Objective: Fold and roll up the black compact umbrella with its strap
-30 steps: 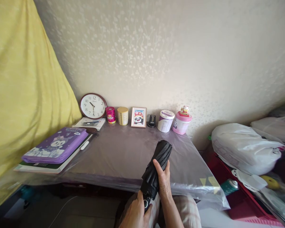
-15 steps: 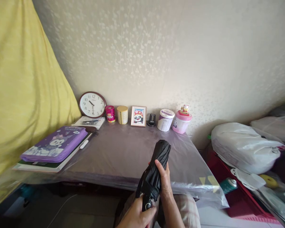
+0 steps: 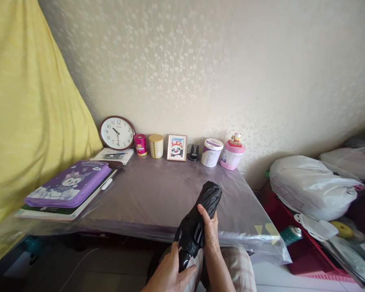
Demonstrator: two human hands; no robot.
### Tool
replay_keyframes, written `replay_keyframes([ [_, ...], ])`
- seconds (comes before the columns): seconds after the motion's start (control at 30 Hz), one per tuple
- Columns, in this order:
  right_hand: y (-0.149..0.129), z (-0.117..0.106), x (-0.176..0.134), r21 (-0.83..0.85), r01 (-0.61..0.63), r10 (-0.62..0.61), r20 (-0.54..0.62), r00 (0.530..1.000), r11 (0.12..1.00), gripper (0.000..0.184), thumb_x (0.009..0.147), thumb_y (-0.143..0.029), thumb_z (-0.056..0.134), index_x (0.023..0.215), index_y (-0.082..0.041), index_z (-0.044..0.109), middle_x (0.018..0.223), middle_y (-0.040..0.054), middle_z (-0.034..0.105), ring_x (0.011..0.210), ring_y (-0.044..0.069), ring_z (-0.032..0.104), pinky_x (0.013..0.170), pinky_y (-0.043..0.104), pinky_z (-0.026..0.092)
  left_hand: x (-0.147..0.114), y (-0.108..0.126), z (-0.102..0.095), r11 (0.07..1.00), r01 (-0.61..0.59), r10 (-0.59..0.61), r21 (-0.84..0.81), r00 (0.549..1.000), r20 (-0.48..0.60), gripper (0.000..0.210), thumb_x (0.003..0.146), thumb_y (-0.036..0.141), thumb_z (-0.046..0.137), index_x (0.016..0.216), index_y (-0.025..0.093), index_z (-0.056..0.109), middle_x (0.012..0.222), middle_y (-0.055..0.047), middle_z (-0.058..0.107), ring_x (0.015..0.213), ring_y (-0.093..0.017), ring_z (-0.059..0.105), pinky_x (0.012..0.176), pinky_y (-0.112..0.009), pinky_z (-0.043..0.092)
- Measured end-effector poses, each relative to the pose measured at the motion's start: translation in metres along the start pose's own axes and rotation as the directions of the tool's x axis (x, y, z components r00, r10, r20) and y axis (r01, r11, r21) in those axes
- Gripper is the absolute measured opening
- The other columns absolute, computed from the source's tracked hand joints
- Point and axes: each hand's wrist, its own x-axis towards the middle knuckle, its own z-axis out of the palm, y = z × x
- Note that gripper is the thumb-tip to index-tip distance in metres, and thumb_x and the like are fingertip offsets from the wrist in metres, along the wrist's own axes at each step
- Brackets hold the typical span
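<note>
A folded black umbrella (image 3: pixel 197 219) slants over my lap and the table's front edge, its top end toward the table. My left hand (image 3: pixel 173 267) is wrapped round its handle (image 3: pixel 183 259) at the lower end. Higher up, my right hand (image 3: pixel 209 227) grips the folded black cloth from the right, thumb lying across it. The fingers of my right hand are mostly hidden behind the cloth.
On the plastic-covered table (image 3: pixel 140 194) lies a purple case (image 3: pixel 69 184) on books at left. Along the wall stand a clock (image 3: pixel 117 132), cans, a picture frame (image 3: pixel 177 147) and two tubs. A red basket (image 3: pixel 310 255) and white bag (image 3: pixel 313 186) are at right.
The umbrella's top end has shifted slightly right and its cloth looks more twisted together. My left hand has turned a little on the handle; my right hand keeps its grip.
</note>
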Motion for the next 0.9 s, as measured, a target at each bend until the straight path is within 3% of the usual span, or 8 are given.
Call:
replay_keyframes([
  [0.13, 0.001, 0.001, -0.003, -0.104, 0.088, -0.091, -0.028, 0.995, 0.991, 0.058, 0.060, -0.044, 0.071, 0.107, -0.017, 0.051, 0.083, 0.0008, 0.064, 0.073, 0.018, 0.060, 0.067, 0.027, 0.049, 0.004, 0.009, -0.007, 0.996, 0.013, 0.005, 0.091, 0.982, -0.188, 0.080, 0.074, 0.044, 0.058, 0.136, 0.012, 0.018, 0.125, -0.016, 0.046, 0.104, -0.022, 0.052, 0.087, -0.030, 0.039],
  [0.2, 0.000, 0.004, -0.006, -0.150, 0.107, -0.112, -0.023, 0.993, 0.983, 0.057, 0.060, -0.043, 0.072, 0.106, -0.017, 0.050, 0.084, 0.0010, 0.064, 0.075, 0.018, 0.060, 0.068, 0.027, 0.049, 0.008, 0.016, -0.006, 0.992, -0.020, 0.046, 0.123, 0.976, -0.211, 0.080, 0.074, 0.047, 0.057, 0.136, 0.013, 0.019, 0.130, -0.016, 0.040, 0.110, -0.023, 0.049, 0.091, -0.031, 0.038],
  [0.4, 0.000, 0.011, -0.015, -0.185, 0.150, -0.138, 0.076, 0.988, 0.971, 0.057, 0.060, -0.041, 0.072, 0.106, -0.018, 0.049, 0.085, 0.0014, 0.064, 0.075, 0.018, 0.060, 0.068, 0.027, 0.049, 0.019, 0.031, -0.002, 0.993, -0.088, 0.100, 0.083, 0.983, -0.156, 0.064, 0.077, 0.052, 0.053, 0.127, 0.014, 0.037, 0.123, -0.015, 0.050, 0.113, -0.025, 0.049, 0.093, -0.033, 0.037],
  [0.63, -0.002, 0.012, -0.021, -0.104, 0.120, -0.108, 0.118, 0.987, 0.987, 0.050, 0.063, -0.041, 0.070, 0.102, -0.018, 0.052, 0.079, -0.0005, 0.061, 0.071, 0.016, 0.057, 0.065, 0.026, 0.049, 0.025, 0.035, -0.018, 0.964, -0.194, 0.200, -0.183, 0.980, 0.019, 0.047, 0.083, 0.044, 0.052, 0.121, 0.017, 0.046, 0.111, -0.008, 0.058, 0.102, -0.020, 0.055, 0.090, -0.029, 0.042],
  [0.77, -0.001, 0.013, -0.023, -0.045, 0.092, -0.085, 0.142, 0.986, 0.995, 0.048, 0.065, -0.041, 0.068, 0.103, -0.017, 0.052, 0.079, 0.0000, 0.060, 0.070, 0.016, 0.057, 0.064, 0.027, 0.050, 0.021, 0.043, -0.024, 0.928, -0.050, 0.117, -0.369, 0.980, 0.160, 0.052, 0.081, 0.046, 0.054, 0.123, 0.016, 0.046, 0.099, -0.006, 0.061, 0.094, -0.019, 0.058, 0.081, -0.029, 0.046],
  [0.83, -0.002, 0.013, -0.022, -0.069, 0.108, -0.097, 0.155, 0.983, 0.992, 0.050, 0.065, -0.041, 0.069, 0.105, -0.017, 0.052, 0.082, 0.0014, 0.061, 0.073, 0.018, 0.058, 0.067, 0.028, 0.050, 0.019, 0.045, -0.022, 0.926, 0.045, 0.041, -0.374, 0.975, 0.217, 0.060, 0.081, 0.052, 0.051, 0.127, 0.015, 0.041, 0.082, -0.005, 0.061, 0.073, -0.019, 0.061, 0.061, -0.029, 0.049],
  [0.9, -0.004, 0.013, -0.019, -0.108, 0.124, -0.106, 0.155, 0.982, 0.986, 0.052, 0.064, -0.041, 0.069, 0.106, -0.016, 0.052, 0.085, 0.0024, 0.063, 0.077, 0.018, 0.059, 0.071, 0.029, 0.049, 0.018, 0.046, -0.018, 0.949, 0.039, 0.024, -0.314, 0.981, 0.195, 0.062, 0.081, 0.055, 0.047, 0.128, 0.015, 0.040, 0.081, -0.006, 0.061, 0.068, -0.019, 0.060, 0.058, -0.031, 0.048],
])
